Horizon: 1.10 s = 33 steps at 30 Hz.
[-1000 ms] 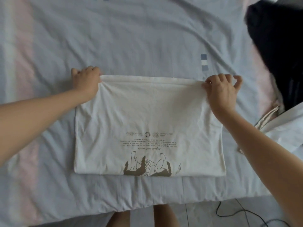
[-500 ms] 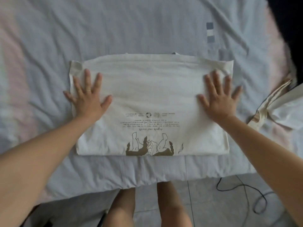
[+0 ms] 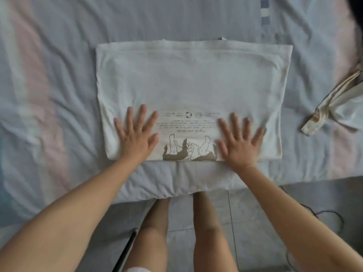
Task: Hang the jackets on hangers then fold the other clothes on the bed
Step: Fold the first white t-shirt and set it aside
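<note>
A white T-shirt (image 3: pixel 188 79) with a brown print lies folded into a rectangle on the bed (image 3: pixel 59 95), close to its near edge. My left hand (image 3: pixel 137 136) lies flat on the shirt's near left part, fingers spread. My right hand (image 3: pixel 238 142) lies flat on the near right part, fingers spread as well. Both palms press the cloth beside the print.
A cream and white garment (image 3: pixel 334 107) lies crumpled at the right edge of the bed. A dark garment (image 3: pixel 358 14) shows in the top right corner. Below the bed are grey floor tiles (image 3: pixel 245 232), my legs and a black cable (image 3: pixel 330 216).
Both hands let go of the shirt's far edge after folding it, flattened out, and slid toward me down the shirt to its near part.
</note>
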Tool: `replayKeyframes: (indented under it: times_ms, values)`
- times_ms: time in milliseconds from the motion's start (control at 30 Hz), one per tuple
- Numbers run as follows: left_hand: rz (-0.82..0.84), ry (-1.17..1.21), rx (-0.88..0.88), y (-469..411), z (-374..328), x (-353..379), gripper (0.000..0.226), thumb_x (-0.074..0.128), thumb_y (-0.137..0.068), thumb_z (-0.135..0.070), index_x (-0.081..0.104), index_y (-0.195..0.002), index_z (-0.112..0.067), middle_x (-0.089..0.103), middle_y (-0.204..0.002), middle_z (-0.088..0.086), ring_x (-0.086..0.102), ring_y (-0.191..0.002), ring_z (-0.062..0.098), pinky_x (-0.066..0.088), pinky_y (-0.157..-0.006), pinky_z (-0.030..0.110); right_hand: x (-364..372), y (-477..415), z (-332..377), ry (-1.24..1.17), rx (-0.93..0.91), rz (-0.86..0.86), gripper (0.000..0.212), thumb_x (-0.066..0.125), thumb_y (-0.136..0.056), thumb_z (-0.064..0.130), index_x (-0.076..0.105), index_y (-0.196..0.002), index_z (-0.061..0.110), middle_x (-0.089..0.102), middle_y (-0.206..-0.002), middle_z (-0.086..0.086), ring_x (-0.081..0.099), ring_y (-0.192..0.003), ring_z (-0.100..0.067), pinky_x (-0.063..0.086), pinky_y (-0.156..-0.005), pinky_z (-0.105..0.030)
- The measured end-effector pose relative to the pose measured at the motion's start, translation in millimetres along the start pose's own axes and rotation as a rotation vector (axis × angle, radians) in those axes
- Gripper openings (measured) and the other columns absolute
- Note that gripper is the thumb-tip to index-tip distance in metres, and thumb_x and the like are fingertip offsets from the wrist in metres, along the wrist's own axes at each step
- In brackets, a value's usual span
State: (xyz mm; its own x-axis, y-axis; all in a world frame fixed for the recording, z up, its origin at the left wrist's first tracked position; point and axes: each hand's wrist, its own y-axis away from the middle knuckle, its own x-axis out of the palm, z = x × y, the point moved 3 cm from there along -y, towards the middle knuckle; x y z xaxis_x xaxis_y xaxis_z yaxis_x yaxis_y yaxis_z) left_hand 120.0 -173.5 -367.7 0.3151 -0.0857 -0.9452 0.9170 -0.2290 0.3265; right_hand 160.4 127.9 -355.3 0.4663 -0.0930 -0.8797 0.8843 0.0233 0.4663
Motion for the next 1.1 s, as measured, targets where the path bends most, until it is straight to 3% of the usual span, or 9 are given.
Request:
replayKeyframes:
  times_ms: [200,333,400,533,633,767,867,933,1100]
  values:
    - [0.028,0.35,-0.646,65.2,51.0,6.7,0.064,0.042,-0.097,-0.034,0.012,-0.152,-0.018,0.015,-0.158,0.01,0.017,-0.144,0.031,0.018,-0.108,0.06,12.2,64.6,-68.6,-0.198,0.511,0.064,0.081,0.012,-0.084,0.07,-0.013,-0.15,0.03,-0.016,-0.159,0.003,-0.008,-0.147,-0.028,-0.005,-0.114,-0.055]
    - [-0.382,1.002,-1.041,71.8,44.9,-13.9,0.053,0.057,-0.091,-0.012,0.036,-0.136,0.006,0.056,-0.116,0.018,0.054,-0.109,0.033,0.039,-0.091,0.031,-3.8,76.2,-22.4,-0.711,1.073,-0.356,0.078,0.043,-0.085,0.048,0.021,-0.147,0.007,0.024,-0.151,-0.015,0.03,-0.134,-0.03,0.026,-0.103,-0.039]
    - [-0.338,1.156,-1.197,80.2,40.6,-11.0,0.037,0.06,-0.091,-0.017,0.053,-0.117,0.009,0.058,-0.102,0.019,0.055,-0.093,0.029,0.041,-0.083,0.03,-4.2,76.8,10.9,-1.12,1.412,-0.467,0.055,0.055,-0.087,0.03,0.037,-0.133,0.008,0.038,-0.138,-0.012,0.044,-0.114,-0.025,0.033,-0.089,-0.034]
    - [-0.292,1.311,-1.077,94.9,40.3,-3.7,0.033,0.068,-0.084,-0.019,0.051,-0.107,-0.005,0.053,-0.092,0.008,0.05,-0.078,0.022,0.049,-0.071,0.035,5.4,76.2,61.6,-1.631,1.438,-0.491,0.028,0.061,-0.089,0.024,0.051,-0.111,0.009,0.058,-0.102,-0.006,0.056,-0.082,-0.017,0.046,-0.07,-0.026]
    - [-0.333,1.332,-0.957,94.1,54.9,-8.0,0.022,0.064,-0.086,-0.004,0.046,-0.095,-0.009,0.049,-0.073,0.001,0.051,-0.055,0.009,0.046,-0.047,0.016,3.9,67.9,89.7,-1.942,1.28,-0.266,0.032,0.066,-0.089,0.027,0.056,-0.115,0.009,0.063,-0.086,0.0,0.059,-0.066,-0.008,0.042,-0.048,-0.016]
    - [-0.267,1.273,-0.942,101.1,70.7,0.5,0.03,0.067,-0.084,-0.002,0.046,-0.077,-0.022,0.053,-0.065,0.0,0.054,-0.041,-0.003,0.045,-0.045,0.013,11.4,60.9,110.3,-2.039,1.112,0.055,0.023,0.063,-0.091,0.012,0.046,-0.106,0.009,0.053,-0.052,0.004,0.044,-0.035,-0.002,0.028,-0.031,-0.015]
    - [-0.274,1.25,-1.124,108.1,79.1,5.2,0.012,0.061,-0.087,0.001,0.057,-0.082,-0.009,0.069,-0.071,0.008,0.069,-0.063,0.009,0.052,-0.059,0.021,12.3,61.0,110.2,-2.035,1.118,0.121,0.021,0.059,-0.092,0.005,0.049,-0.11,0.005,0.055,-0.058,0.001,0.047,-0.035,-0.002,0.033,-0.032,-0.014]
    - [-0.334,0.922,-1.244,100.3,80.6,-12.3,0.018,0.053,-0.089,-0.001,0.057,-0.105,0.005,0.064,-0.107,0.022,0.062,-0.101,0.031,0.042,-0.085,0.03,10.7,59.9,112.1,-2.058,1.148,0.081,0.029,0.058,-0.092,0.002,0.052,-0.119,-0.001,0.057,-0.069,-0.005,0.054,-0.039,-0.004,0.041,-0.036,-0.015]
    - [-0.36,0.738,-0.494,0.8,28.2,-89.3,0.03,0.048,-0.084,0.0,0.053,-0.114,-0.003,0.048,-0.124,0.016,0.056,-0.091,0.03,0.039,-0.077,0.032,17.0,60.2,113.7,-2.121,1.199,0.068,0.014,0.065,-0.088,0.004,0.056,-0.099,0.005,0.065,-0.06,-0.003,0.065,-0.047,-0.011,0.047,-0.04,-0.019]
